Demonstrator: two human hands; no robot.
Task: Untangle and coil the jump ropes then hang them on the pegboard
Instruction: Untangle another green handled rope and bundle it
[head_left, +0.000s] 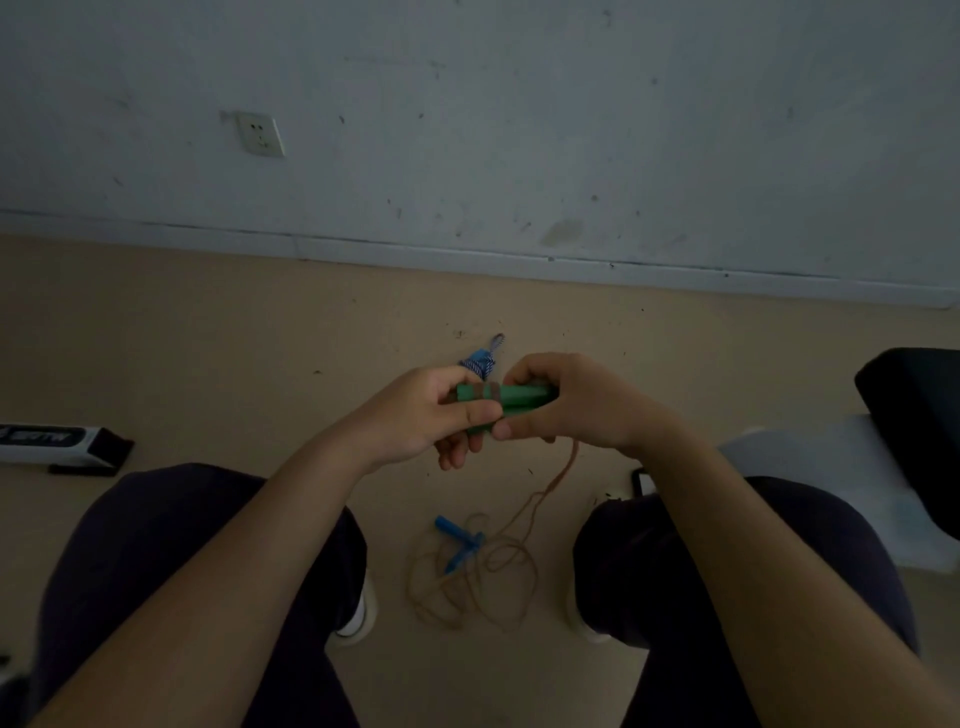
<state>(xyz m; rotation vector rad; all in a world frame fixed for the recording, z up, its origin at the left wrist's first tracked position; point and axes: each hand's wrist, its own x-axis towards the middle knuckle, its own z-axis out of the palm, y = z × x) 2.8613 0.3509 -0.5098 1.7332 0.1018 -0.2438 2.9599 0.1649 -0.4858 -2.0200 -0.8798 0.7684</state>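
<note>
Both hands hold a pair of green jump-rope handles (511, 397) side by side at knee height, with brown cord wound round their left part. My left hand (431, 415) grips the left end, thumb on top. My right hand (566, 400) grips the right end. The brown cord (558, 478) drops from under my right hand into a loose tangle (467, 577) on the floor between my feet. A blue-handled rope (460, 538) lies in that tangle. A blue-and-white braided rope (483, 361) lies on the floor just beyond my hands. No pegboard is in view.
I sit facing a white wall with a socket (260, 135). A black-and-white box (57, 444) lies on the beige floor at left. A black seat (919, 415) with white sheets (831, 467) stands at right. My knees flank the tangle.
</note>
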